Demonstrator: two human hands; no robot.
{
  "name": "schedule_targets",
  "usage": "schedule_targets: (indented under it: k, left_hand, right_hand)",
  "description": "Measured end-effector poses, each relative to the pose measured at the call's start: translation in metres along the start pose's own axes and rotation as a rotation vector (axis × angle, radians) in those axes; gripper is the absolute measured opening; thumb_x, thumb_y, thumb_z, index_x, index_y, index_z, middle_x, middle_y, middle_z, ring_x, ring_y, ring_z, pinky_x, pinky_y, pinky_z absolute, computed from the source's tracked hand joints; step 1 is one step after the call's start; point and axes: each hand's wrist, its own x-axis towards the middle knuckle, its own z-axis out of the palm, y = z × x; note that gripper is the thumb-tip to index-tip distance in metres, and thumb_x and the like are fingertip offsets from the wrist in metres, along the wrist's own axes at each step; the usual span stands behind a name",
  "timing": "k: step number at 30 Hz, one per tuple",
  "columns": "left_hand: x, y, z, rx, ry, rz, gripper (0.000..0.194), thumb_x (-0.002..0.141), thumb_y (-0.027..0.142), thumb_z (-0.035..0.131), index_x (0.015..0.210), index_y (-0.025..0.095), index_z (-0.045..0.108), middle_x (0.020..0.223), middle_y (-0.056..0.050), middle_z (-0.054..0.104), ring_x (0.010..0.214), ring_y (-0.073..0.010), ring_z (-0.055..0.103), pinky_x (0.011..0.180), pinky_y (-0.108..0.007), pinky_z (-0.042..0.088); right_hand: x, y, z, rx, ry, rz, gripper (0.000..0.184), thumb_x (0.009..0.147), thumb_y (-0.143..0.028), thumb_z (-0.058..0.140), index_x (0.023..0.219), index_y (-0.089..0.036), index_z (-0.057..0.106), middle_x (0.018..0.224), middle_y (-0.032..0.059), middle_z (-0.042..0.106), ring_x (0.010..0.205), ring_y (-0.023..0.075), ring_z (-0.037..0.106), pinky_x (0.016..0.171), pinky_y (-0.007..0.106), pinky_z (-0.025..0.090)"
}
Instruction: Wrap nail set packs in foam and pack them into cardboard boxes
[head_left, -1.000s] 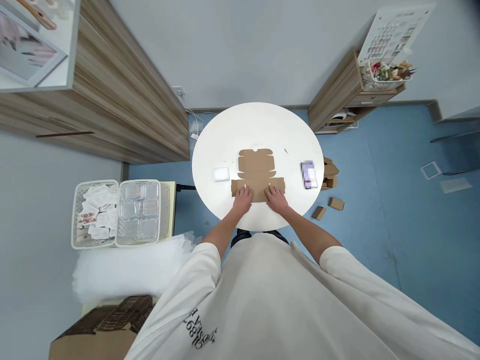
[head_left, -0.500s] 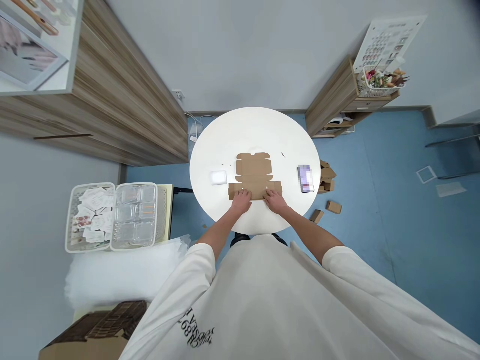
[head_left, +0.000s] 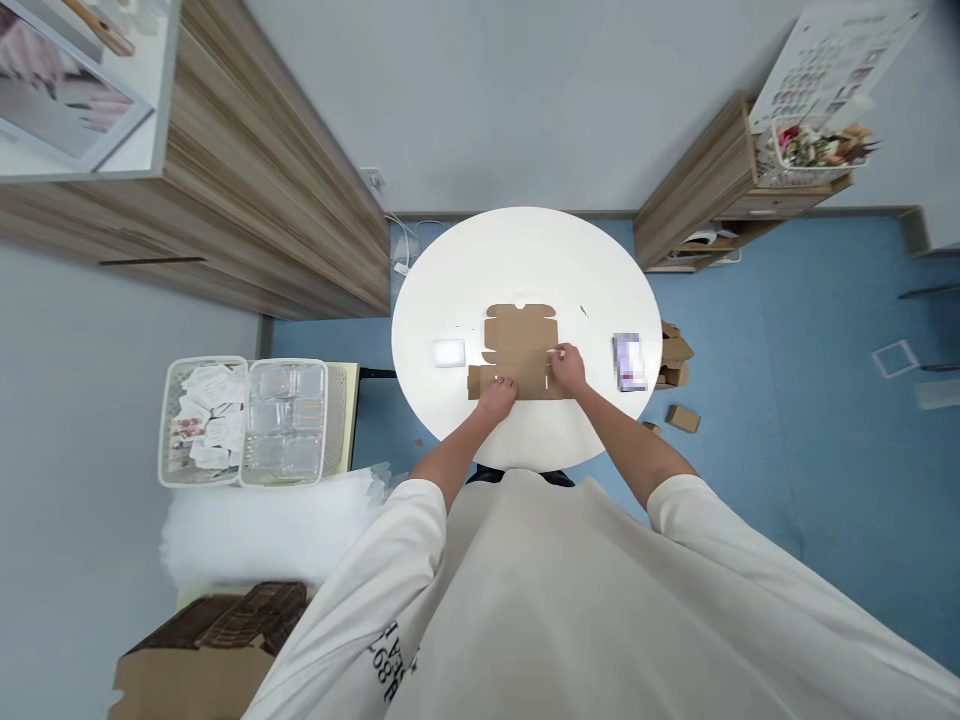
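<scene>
Plain pale grey walls (head_left: 525,120), a smooth blue floor (head_left: 757,480), pretty even light in here. Big striped wood-grain cabinet (head_left: 277,180) on the left, smaller wood-grain cabinet (head_left: 697,180) with a drawer (head_left: 765,206) on the right, and a white curved-edge table (head_left: 517,250) between them.

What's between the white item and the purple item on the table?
In the head view, the unfolded cardboard and the right hand at its right side lie between the white item and the purple item.
</scene>
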Motion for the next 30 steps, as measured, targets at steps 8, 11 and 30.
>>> schedule_targets:
  k: [8, 11, 30]
  left_hand:
    - [0.004, -0.002, 0.002, -0.013, -0.009, -0.005, 0.032, 0.094, 0.016, 0.051, 0.125, 0.012, 0.061, 0.123, -0.018, 0.063, 0.116, -0.0287, 0.059, 0.104, -0.043, 0.044]
    - [0.005, -0.001, 0.003, -0.014, -0.011, -0.003, 0.033, 0.094, 0.015, 0.052, 0.125, 0.01, 0.061, 0.122, -0.019, 0.062, 0.115, -0.0291, 0.059, 0.105, -0.043, 0.043]
    - [-0.007, 0.015, -0.004, -0.071, 0.0, -0.143, 0.077, 0.091, 0.009, 0.055, 0.159, 0.027, 0.022, 0.17, -0.019, -0.007, 0.112, -0.0299, 0.066, 0.084, -0.043, 0.059]
  right_hand:
    - [0.044, -0.011, 0.003, 0.125, 0.06, 0.122, 0.023, 0.089, -0.028, 0.05, 0.111, -0.024, 0.054, 0.107, 0.0076, 0.067, 0.096, 0.0241, 0.06, 0.084, 0.036, 0.046]
    - [0.049, -0.012, 0.0, 0.164, 0.022, 0.151, 0.023, 0.088, -0.025, 0.051, 0.111, -0.024, 0.051, 0.097, 0.0057, 0.066, 0.088, 0.0227, 0.059, 0.078, 0.034, 0.045]
    - [0.027, -0.014, -0.02, 0.193, -0.043, 0.089, 0.024, 0.084, -0.02, 0.054, 0.107, -0.024, 0.054, 0.084, 0.0025, 0.064, 0.076, 0.0206, 0.058, 0.068, 0.03, 0.044]
